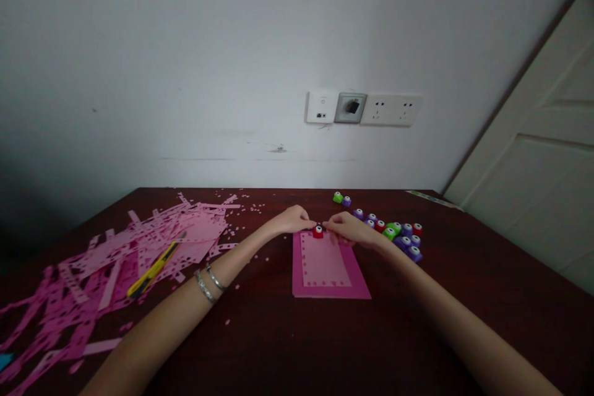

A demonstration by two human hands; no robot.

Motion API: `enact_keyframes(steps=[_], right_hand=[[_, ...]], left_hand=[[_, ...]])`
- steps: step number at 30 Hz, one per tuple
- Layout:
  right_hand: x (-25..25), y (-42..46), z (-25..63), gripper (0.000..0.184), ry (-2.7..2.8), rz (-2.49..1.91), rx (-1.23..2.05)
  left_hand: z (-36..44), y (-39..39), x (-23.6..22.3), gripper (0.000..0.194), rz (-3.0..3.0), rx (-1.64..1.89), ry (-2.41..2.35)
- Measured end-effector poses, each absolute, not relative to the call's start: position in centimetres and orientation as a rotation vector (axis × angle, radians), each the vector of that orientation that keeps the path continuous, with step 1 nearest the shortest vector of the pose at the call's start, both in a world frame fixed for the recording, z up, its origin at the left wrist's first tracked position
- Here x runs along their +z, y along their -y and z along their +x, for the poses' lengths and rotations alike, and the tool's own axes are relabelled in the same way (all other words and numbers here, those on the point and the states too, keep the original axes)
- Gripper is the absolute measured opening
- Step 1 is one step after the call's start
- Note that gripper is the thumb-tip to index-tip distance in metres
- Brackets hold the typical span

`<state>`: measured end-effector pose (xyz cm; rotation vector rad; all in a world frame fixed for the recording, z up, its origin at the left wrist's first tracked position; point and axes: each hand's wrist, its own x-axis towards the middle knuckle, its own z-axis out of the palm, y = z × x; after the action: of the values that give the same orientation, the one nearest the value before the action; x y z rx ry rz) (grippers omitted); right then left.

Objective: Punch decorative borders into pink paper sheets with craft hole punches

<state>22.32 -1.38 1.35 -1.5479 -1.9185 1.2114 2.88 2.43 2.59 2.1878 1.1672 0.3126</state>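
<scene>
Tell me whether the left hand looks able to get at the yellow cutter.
Likely yes: the yellow cutter lies atop the pink scraps with nothing seen over it, though the left hand would first have to leave the red punch.

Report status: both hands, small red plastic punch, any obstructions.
Left hand, right hand flanking red punch. Punch at far edge, pale-pink rectangular paper. Green, purple, red plastic punches close by right hand, off paper.

Lt pink sheet part-hidden by red punch, blue item cropped L edge, door cropped R edge
</scene>
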Motion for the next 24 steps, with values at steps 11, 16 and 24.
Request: enact_keyframes(steps=[11,16,24], right_hand=[[1.4,1.3,22.3,0.031,1.729,-1.51,1.558],[1.8,0.6,22.1,0.024,1.667,-1.49,1.74],[0.2,-1.8,22.9,0.02,1.716,-1.385,2.004]], left_hand=[[3.7,-4.9,3.1,0.043,2.006,0.007,-0.999],[4.5,-5.9,3.7,0.04,1.896,-0.23,-1.036],[6.1,-5.9,4.7,0.023,1.926,-0.452,-1.136]])
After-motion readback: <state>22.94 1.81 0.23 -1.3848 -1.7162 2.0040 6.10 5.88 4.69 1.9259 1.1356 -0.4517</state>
